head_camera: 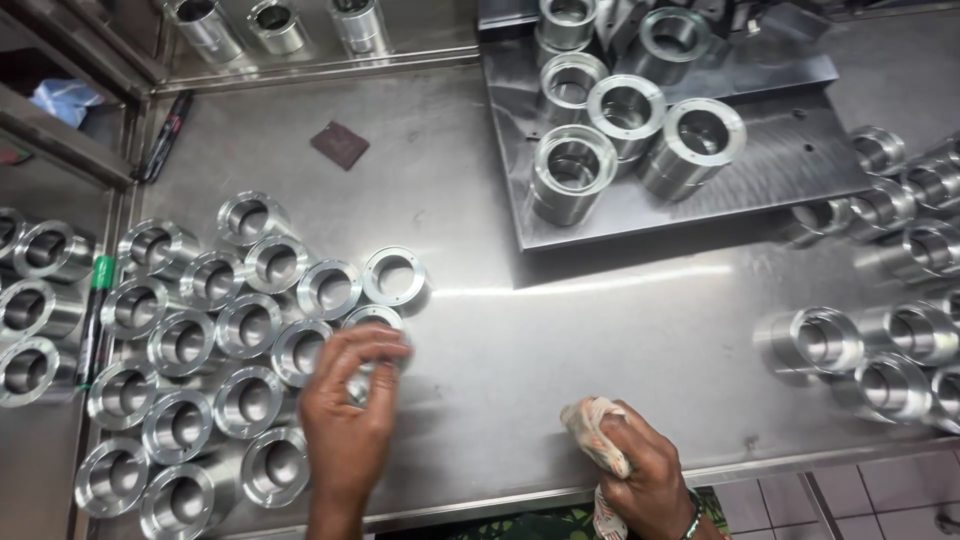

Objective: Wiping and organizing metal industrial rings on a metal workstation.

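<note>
Left hand (pixel 345 425) sits at the right edge of a packed cluster of metal bushings (pixel 200 340) on the steel bench (pixel 560 330). Its fingers (pixel 375 345) curl around one upright bushing (pixel 375 322) at the front right of the cluster, gripping it from the top rim; thumb side partly hides the part. That bushing stands on the bench, just below a lone ring-shaped bushing (pixel 394 276) and touching or nearly touching its neighbours to the left.

Right hand (pixel 650 475) is low at the near bench edge, well apart from the left hand, fingers clenched on a crumpled pale rag (pixel 597 432). A beaded bracelet (pixel 692 515) shows at the wrist.

Cluster on the left: shiny hollow cylinders, all standing bore-up, in rough diagonal rows. More of the same on a lower side shelf (pixel 40 300) far left, beside a green-capped marker (pixel 98 300).

Upper right: a raised steel plate (pixel 760 150) carries several larger flanged bushings (pixel 625 125), upright, close together. Right edge: another group of bushings lying on their sides (pixel 870 350). A small dark red abrasive pad (pixel 340 144) lies alone on the bench, upper middle-left. A black pen-like tool (pixel 165 135) rests in the gap at the left edge. Tiled floor (pixel 860 495) shows bottom right.
</note>
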